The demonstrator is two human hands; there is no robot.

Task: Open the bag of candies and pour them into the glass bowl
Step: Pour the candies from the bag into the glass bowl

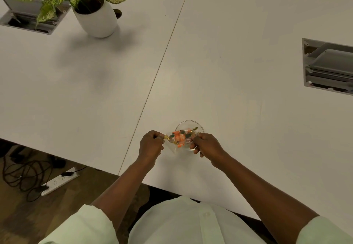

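Observation:
A small clear bag of candies, with orange and green pieces inside, hangs stretched between both hands just above the table. My left hand pinches the bag's left end, where a gold tie shows. My right hand grips the bag's right end. The glass bowl stands on the white table right behind the bag, and its near half is hidden by the bag and my right fingers. What lies in the bowl cannot be made out.
A potted plant in a white pot stands at the far left. Open cable boxes are set into the table at the far left and at the right. A seam runs between two tabletops. Cables and a power strip lie on the floor.

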